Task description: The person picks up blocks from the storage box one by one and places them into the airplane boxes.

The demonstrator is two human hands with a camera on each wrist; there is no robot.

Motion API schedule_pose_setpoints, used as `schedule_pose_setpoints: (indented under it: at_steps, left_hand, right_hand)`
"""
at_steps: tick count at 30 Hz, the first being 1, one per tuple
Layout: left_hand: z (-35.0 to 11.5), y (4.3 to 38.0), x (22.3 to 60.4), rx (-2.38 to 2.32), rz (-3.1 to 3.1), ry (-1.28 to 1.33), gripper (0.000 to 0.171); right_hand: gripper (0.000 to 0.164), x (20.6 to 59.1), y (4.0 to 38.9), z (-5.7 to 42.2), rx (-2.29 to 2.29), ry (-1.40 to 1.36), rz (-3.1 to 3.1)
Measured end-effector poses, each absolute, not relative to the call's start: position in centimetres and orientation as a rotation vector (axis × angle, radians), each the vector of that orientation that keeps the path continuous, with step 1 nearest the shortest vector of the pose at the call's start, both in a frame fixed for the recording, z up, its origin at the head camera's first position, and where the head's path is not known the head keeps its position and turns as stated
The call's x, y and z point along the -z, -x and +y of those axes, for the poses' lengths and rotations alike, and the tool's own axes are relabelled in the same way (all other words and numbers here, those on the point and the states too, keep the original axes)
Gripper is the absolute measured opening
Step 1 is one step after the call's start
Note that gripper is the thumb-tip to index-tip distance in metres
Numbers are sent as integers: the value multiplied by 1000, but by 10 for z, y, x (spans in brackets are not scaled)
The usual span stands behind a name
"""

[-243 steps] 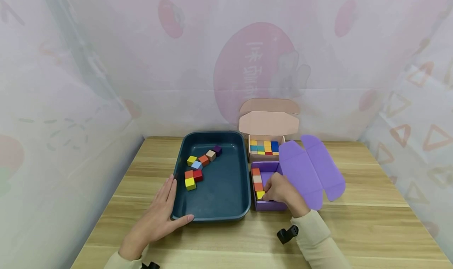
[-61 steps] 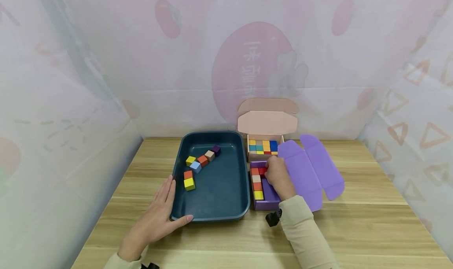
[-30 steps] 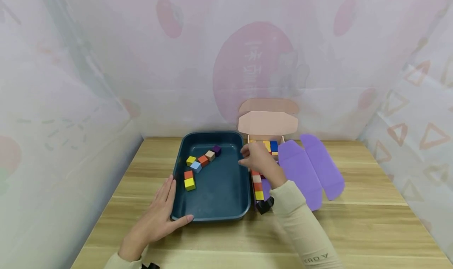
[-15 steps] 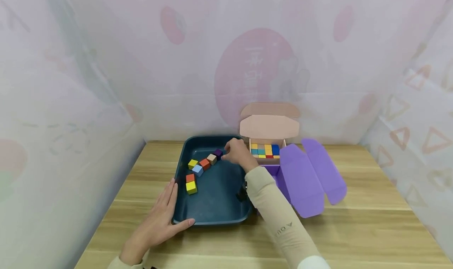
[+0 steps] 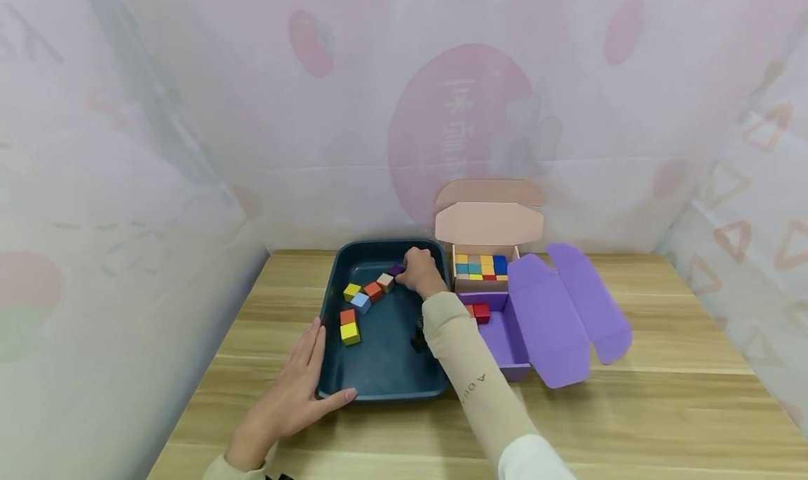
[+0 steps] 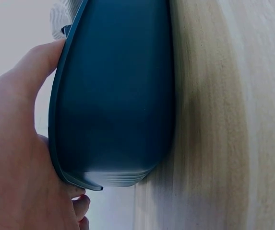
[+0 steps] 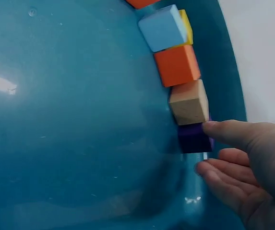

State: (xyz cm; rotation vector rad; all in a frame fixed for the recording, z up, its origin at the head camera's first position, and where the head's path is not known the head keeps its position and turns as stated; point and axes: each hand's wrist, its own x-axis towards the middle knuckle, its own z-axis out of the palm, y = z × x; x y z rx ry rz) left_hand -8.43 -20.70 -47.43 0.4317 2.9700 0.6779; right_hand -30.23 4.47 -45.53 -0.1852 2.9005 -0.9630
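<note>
My left hand [image 5: 292, 385] rests along the left rim and near corner of the dark blue-green tray [image 5: 394, 371], fingers straight and thumb spread; the left wrist view shows it against the tray's outer wall. Inside the tray my right hand [image 5: 421, 272] is at the dark purple cube [image 7: 195, 139]. Its thumb touches that cube near a natural wood cube [image 7: 189, 102], while the other fingers lie just past the opposite side, with a small gap. An orange cube [image 5: 373, 292], a light blue cube [image 5: 361, 302] and a yellow cube [image 5: 352, 292] continue the row.
Nearer in the tray sit another orange cube [image 5: 348, 316] and yellow cube [image 5: 350, 334]. Right of it stands an open purple box [image 5: 517, 372], partly behind my sleeve, with a red cube [image 5: 482, 314] inside. Behind is an open cardboard box [image 5: 489, 224] of coloured blocks.
A red cube has gone from the tray into the purple box. My right hand has since moved left from that box to the purple cube. The left hand has stayed at the tray.
</note>
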Motion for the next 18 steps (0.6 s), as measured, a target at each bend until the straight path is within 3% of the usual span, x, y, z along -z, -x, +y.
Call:
schedule_pose_setpoints:
  at_steps: [5, 12, 18]
  left_hand:
    - [-208, 83, 474, -675, 2978, -423, 121]
    - [-209, 83, 474, -651, 2980, -425, 121]
    - [-207, 85, 472, -642, 2989, -437, 122]
  right_hand:
    - [33, 457, 303, 39, 1003, 200, 2919]
    - [18, 460, 301, 35, 950, 181, 2952]
    - [17, 453, 299, 39, 932, 168, 2972]
